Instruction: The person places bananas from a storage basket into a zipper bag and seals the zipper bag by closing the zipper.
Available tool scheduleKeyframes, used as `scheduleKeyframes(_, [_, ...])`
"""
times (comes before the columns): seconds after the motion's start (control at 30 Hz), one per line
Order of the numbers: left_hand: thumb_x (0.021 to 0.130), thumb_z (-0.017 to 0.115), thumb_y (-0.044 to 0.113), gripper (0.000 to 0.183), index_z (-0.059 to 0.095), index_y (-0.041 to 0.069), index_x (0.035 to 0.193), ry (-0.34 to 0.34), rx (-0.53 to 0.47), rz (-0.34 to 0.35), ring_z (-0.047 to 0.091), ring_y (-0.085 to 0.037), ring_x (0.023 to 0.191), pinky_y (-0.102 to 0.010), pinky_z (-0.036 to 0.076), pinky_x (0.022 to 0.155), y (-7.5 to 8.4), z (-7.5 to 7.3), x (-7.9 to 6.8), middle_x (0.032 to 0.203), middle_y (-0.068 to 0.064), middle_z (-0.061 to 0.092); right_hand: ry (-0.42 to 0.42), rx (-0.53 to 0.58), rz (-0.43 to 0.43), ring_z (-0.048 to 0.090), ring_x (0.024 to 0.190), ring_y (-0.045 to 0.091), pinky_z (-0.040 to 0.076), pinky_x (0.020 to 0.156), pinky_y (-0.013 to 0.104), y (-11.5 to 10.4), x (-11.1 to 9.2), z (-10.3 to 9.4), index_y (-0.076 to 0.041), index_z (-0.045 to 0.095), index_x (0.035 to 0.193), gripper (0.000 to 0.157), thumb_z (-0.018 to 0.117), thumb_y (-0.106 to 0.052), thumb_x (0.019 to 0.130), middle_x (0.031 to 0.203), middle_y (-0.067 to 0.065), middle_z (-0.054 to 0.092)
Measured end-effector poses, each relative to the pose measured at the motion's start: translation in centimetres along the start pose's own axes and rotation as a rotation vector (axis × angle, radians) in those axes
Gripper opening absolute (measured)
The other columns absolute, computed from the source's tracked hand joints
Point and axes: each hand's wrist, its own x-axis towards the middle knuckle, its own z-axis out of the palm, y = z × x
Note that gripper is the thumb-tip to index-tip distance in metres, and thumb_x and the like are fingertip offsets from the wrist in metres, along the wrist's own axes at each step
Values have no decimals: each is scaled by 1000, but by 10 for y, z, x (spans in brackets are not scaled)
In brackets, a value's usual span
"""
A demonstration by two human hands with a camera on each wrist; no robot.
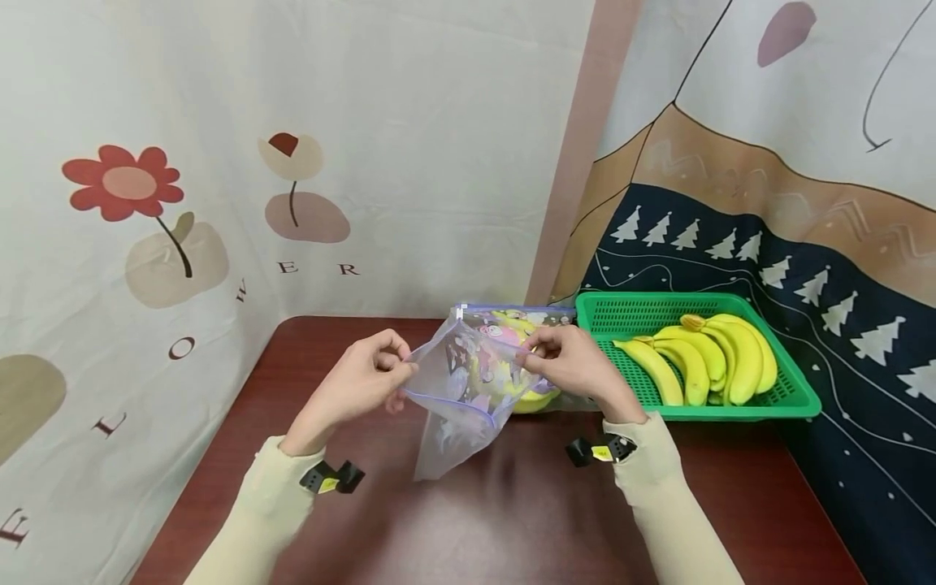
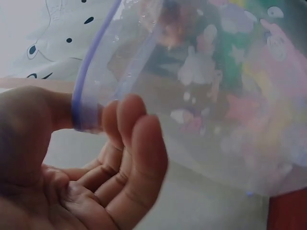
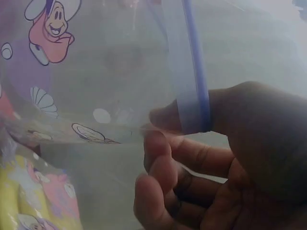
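Observation:
A translucent zip-lock bag [image 1: 457, 443] with cartoon prints and a purple zip rim hangs over the table, its mouth spread between both hands. My left hand [image 1: 361, 378] pinches one side of the rim between thumb and fingertips; the purple zip strip [image 2: 93, 57] crosses the thumb in the left wrist view. On the opposite side, my right hand [image 1: 574, 361] pinches the rim the same way. No contents show inside the held bag. Behind it lies a second printed bag [image 3: 38, 196] with yellow bananas [image 1: 537, 401] in it, partly hidden by the held bag and right hand.
A green plastic basket [image 1: 698, 413] with several bananas [image 1: 746, 361] stands at the back right of the dark red-brown table [image 1: 468, 536], close to the second bag. Printed cloth [image 1: 409, 162] hangs behind the table and along its sides.

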Motion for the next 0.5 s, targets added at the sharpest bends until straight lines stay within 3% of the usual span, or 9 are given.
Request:
scheduleKeyframes(0.27, [100, 65, 16, 18, 55, 5, 110, 56, -139, 16, 67, -27, 52, -45, 62, 56, -7, 17, 5, 62, -8, 61, -11, 10, -45, 63, 74, 15, 55, 64, 29, 6, 0, 5, -12, 76, 110, 20, 73, -23, 94, 87, 2, 71])
scheduleKeyframes(0.5, [101, 64, 19, 19, 55, 7, 112, 64, -176, 9, 70, -39, 57, -49, 62, 60, -8, 23, 11, 61, -10, 64, -15, -1, -66, 65, 81, 15, 56, 65, 30, 5, -1, 4, -14, 75, 114, 25, 73, -30, 95, 90, 1, 72])
